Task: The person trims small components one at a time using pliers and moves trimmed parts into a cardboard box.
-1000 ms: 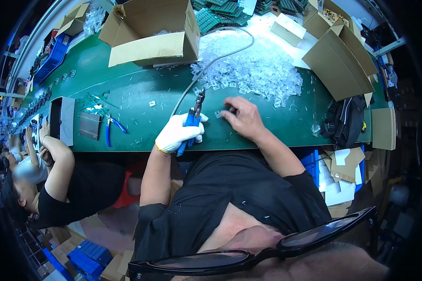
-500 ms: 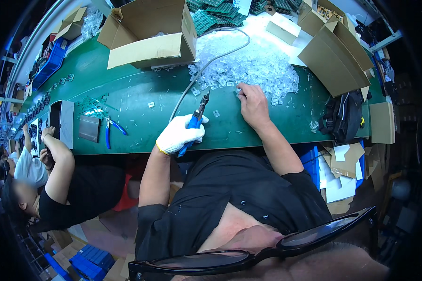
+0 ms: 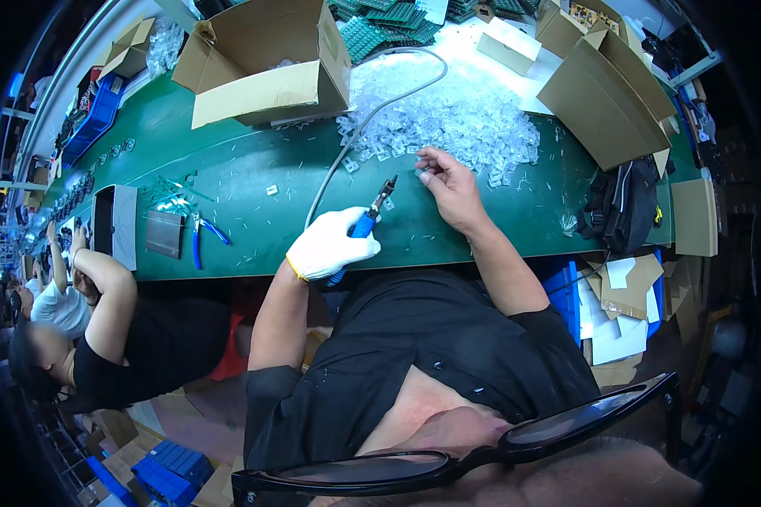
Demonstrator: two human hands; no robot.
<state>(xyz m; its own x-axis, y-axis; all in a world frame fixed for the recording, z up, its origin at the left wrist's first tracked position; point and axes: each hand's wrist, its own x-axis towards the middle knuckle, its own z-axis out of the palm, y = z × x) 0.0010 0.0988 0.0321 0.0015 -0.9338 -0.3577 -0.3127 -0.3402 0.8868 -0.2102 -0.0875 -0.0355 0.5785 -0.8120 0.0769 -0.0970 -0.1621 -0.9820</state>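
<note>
The blue-handled cutter (image 3: 364, 225) is clamped in the gloved left hand (image 3: 333, 245), its long axis slanted away and rightward toward the bare right hand (image 3: 453, 193), held nearer the clear pieces (image 3: 482, 128), though whether anything is pinched by those bent fingers cannot be told.

Blue-handled tool (image 3: 369, 220) slants beside 1 clear piece (image 3: 388, 204); clear heap (image 3: 473, 131) beyond.

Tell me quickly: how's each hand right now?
Left hand: gloved, closed around the blue-handled tool.
Right hand: bare, partly curled near the pile of clear pieces; whether it holds one cannot be told.
</note>
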